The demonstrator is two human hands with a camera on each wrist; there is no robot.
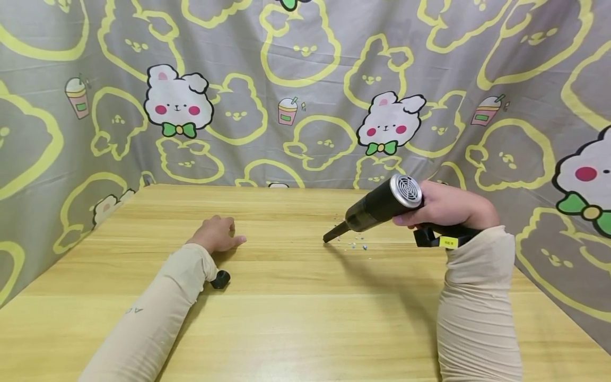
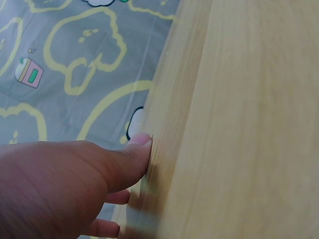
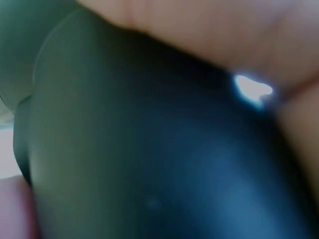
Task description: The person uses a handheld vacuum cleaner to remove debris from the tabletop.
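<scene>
My right hand [image 1: 446, 204] grips a black handheld vacuum cleaner [image 1: 377, 207] with a silver vented end. Its narrow nozzle slants down to the left, the tip at or just above the wooden table [image 1: 286, 318]; contact is hard to tell. Small bluish and white crumbs [image 1: 365, 247] lie scattered just right of the nozzle tip. In the right wrist view the dark vacuum body [image 3: 149, 149] fills most of the picture, blurred, with the palm against it. My left hand [image 1: 217, 233] rests on or near the tabletop to the left, fingers loosely bent, holding nothing.
A grey curtain [image 1: 248, 48] with yellow outlines and cartoon rabbits hangs behind the table and along both sides. A black wrist camera [image 1: 220, 279] sticks out from the left sleeve. Another black mount [image 1: 429, 239] sits at the right wrist.
</scene>
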